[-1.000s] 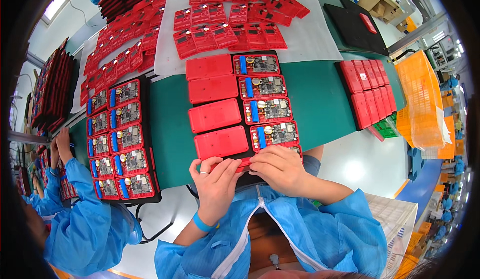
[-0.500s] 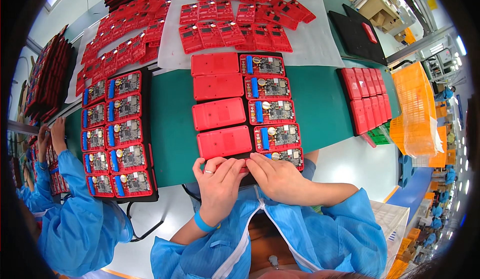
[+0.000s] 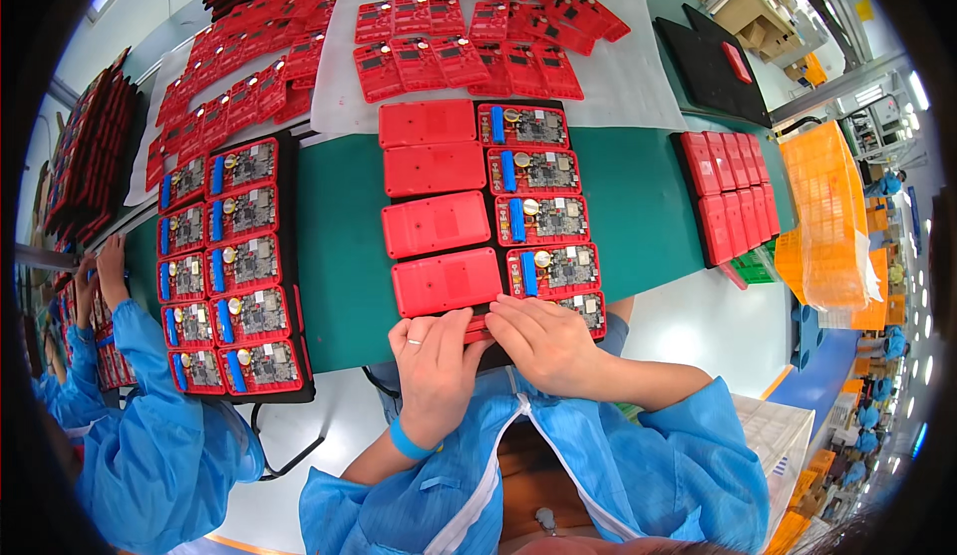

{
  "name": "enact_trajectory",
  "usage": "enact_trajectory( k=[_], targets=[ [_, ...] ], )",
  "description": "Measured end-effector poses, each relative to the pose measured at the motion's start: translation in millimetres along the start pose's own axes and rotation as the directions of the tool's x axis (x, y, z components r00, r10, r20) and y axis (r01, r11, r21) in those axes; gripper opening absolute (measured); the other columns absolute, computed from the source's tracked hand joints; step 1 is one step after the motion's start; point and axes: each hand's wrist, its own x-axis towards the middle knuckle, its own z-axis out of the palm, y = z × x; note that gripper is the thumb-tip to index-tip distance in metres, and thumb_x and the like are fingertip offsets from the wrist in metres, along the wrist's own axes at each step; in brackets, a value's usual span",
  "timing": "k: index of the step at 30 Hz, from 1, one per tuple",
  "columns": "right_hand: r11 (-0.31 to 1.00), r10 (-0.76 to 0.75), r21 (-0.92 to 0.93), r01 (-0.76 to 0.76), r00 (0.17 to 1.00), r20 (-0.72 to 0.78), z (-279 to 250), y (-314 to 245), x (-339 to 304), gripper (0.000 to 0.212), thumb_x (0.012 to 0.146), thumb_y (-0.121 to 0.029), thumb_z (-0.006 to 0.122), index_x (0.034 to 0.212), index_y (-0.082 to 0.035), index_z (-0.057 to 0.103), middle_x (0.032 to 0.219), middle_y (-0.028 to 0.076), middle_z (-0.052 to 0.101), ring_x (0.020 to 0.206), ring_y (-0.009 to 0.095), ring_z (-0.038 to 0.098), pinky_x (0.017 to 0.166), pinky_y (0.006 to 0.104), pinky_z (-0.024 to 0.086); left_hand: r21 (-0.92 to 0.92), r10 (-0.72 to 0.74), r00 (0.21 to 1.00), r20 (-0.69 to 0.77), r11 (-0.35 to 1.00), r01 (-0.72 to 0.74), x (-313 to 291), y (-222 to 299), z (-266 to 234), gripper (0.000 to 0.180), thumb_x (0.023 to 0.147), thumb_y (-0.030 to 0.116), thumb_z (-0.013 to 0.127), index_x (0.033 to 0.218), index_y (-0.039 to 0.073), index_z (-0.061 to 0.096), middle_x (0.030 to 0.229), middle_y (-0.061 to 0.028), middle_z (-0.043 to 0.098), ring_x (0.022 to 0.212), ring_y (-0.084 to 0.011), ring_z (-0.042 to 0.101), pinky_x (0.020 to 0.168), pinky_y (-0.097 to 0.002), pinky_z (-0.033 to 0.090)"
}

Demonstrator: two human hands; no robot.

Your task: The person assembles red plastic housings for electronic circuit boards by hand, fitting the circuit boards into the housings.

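Observation:
My left hand [image 3: 436, 371] and my right hand [image 3: 546, 344] meet at the near end of a black foam tray. Their fingers are closed around a red plastic case [image 3: 479, 329], mostly hidden behind them. Beyond my left fingers lies a column of red cases [image 3: 446, 283], plain side up. Just past my right hand runs a column of open red cases [image 3: 551, 271], showing circuit boards, blue cylindrical cells and round silvery parts. The nearest open case is partly covered by my right hand.
Another tray of open cases [image 3: 249, 264] stands on the left, beside a person in blue sleeves. Loose red panels [image 3: 429, 62] cover a white sheet at the back. Closed red cases [image 3: 733, 196] fill a tray at right, near orange crates [image 3: 822, 216].
My fingers have shifted slightly on the red case, and its edge shows more between them. My right hand has moved a little to the left. The trays stay about where they were.

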Motion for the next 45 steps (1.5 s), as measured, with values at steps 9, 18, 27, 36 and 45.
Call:
enact_trajectory(
  k=[9, 18, 27, 36, 45],
  targets=[
    [0.994, 0.046, 0.101, -0.048, 0.999, 0.017, 16, -10, 4, 0.037, 0.076, -0.013, 0.067, 0.108, 0.005, 0.067, 0.11, 0.019, 0.071, 0.1, 0.033, 0.072, 0.086, 0.0425, 0.059, -0.015, 0.02, 0.999, -0.037, 1.0, -0.021, 0, -1, 3, 0.037, 0.072, -0.001, 0.077, 0.106, 0.0, 0.064, 0.103, -0.0119, 0.068, 0.096, -0.0295, 0.062, 0.093, -0.0474, 0.042],
    [0.997, 0.008, 0.08, -0.011, 1.0, 0.027, 9, -10, 8, 0.036, 0.081, -0.015, 0.064, 0.112, 0.003, 0.065, 0.113, 0.02, 0.07, 0.106, 0.032, 0.07, 0.096, 0.0442, 0.054, 0.006, -0.033, 0.999, -0.026, 0.999, 0.033, -1, 1, -5, 0.04, 0.071, 0.001, 0.081, 0.107, -0.001, 0.063, 0.109, -0.0155, 0.067, 0.101, -0.0347, 0.06, 0.094, -0.0476, 0.044],
    [0.952, 0.058, 0.299, -0.071, 0.997, 0.051, 6, -1, 8, 0.037, 0.075, -0.003, 0.07, 0.111, 0.0, 0.069, 0.112, 0.017, 0.073, 0.102, 0.031, 0.073, 0.088, 0.042, 0.058, -0.021, -0.011, 1.0, -0.013, 1.0, 0.011, -3, 0, -4, 0.039, 0.071, 0.004, 0.084, 0.103, 0.0, 0.064, 0.105, -0.0142, 0.066, 0.099, -0.0352, 0.059, 0.089, -0.0454, 0.046],
    [0.929, 0.053, 0.363, -0.069, 0.997, 0.054, 8, 2, 14, 0.03, 0.075, -0.003, 0.071, 0.106, 0.0, 0.069, 0.108, 0.017, 0.074, 0.092, 0.031, 0.074, 0.077, 0.0404, 0.061, -0.023, 0.02, 1.0, -0.021, 1.0, -0.02, -1, -3, -3, 0.038, 0.07, 0.003, 0.083, 0.102, 0.0, 0.063, 0.099, -0.0121, 0.065, 0.094, -0.0325, 0.058, 0.086, -0.0443, 0.044],
    [0.97, 0.037, 0.244, -0.015, 0.996, -0.084, 26, -8, 11, 0.031, 0.071, -0.007, 0.069, 0.1, 0.004, 0.066, 0.099, 0.016, 0.071, 0.086, 0.03, 0.072, 0.072, 0.0394, 0.059, 0.014, 0.056, 0.994, -0.094, 0.998, -0.055, -6, -7, 7, 0.04, 0.067, 0.001, 0.081, 0.103, 0.0, 0.063, 0.099, -0.012, 0.066, 0.093, -0.032, 0.059, 0.088, -0.0464, 0.043]
  ],
)
